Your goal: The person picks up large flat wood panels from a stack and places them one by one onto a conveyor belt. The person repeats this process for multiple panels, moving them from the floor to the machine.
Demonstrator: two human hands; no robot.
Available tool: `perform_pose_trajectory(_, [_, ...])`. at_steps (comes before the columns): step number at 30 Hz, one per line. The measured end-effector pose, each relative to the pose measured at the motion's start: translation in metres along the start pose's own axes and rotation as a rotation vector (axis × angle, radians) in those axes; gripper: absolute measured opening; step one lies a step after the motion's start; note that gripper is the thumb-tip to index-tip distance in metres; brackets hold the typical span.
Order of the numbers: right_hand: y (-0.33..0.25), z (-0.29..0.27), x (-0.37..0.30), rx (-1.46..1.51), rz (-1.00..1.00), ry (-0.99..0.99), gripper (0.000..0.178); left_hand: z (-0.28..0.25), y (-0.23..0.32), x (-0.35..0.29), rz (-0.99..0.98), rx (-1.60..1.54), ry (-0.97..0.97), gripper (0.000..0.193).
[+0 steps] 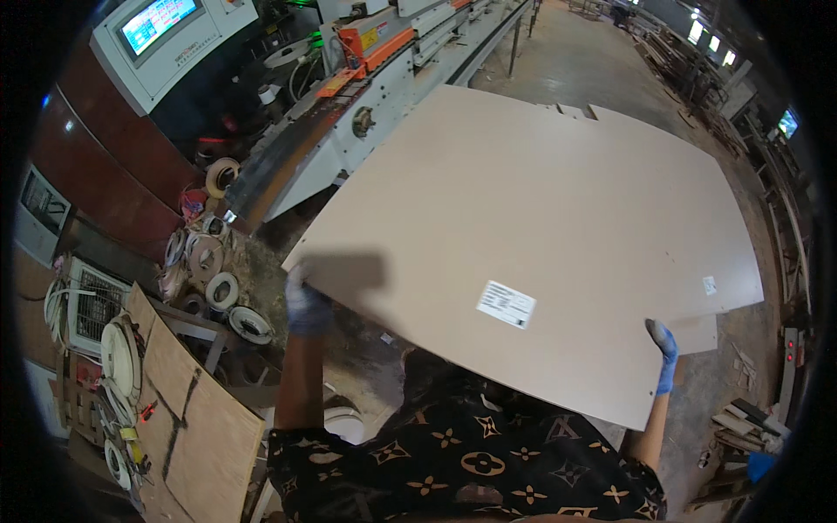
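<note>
A large flat beige board (pixel 523 209) stretches out in front of me, with a white printed label (pixel 506 304) stuck near its front edge. At its left front corner, my left hand (pixel 307 305), in a blue-grey glove, is closed on the edge. My right hand (pixel 663 353), in a blue glove, grips the right edge, its thumb on top and its fingers hidden under the board. A smaller label (pixel 710 285) sits farther right on the pale surface. Part of another pale panel (pixel 699 335) shows below it; I cannot tell how many boards overlap.
A long machine (pixel 384 96) with an orange guard runs along the far left, beside a control panel with a lit screen (pixel 159 24). Rolls of edge banding (pixel 222 291) lie on the floor at left. A plywood sheet (pixel 205 427) stands nearer, and scrap boards (pixel 750 423) lie at right.
</note>
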State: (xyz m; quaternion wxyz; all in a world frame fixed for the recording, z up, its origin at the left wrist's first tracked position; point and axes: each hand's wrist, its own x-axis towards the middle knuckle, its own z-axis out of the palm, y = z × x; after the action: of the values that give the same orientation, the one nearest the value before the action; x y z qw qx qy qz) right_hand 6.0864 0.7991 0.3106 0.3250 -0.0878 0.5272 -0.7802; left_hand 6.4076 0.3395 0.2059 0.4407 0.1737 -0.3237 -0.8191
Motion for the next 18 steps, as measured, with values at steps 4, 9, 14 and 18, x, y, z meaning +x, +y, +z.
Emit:
perform_pose_trajectory(4, [0.052, 0.091, 0.085, -0.096, 0.052, -0.145, 0.056, -0.074, 0.037, 0.038, 0.075, 0.008, 0.113, 0.058])
perform_pose_trajectory(9, [0.158, 0.190, 0.185, 0.045, 0.101, -0.262, 0.063, -0.184, 0.070, 0.131, 0.091, 0.024, 0.268, 0.054])
perform_pose_trajectory(14, [0.249, 0.236, 0.279, 0.063, 0.128, -0.387, 0.059, -0.263, 0.070, 0.232, -0.033, -0.115, 0.410, 0.048])
perform_pose_trajectory(18, [0.311, 0.267, 0.322, -0.031, 0.142, -0.198, 0.051, -0.287, 0.028, 0.266, -0.069, -0.196, 0.364, 0.046])
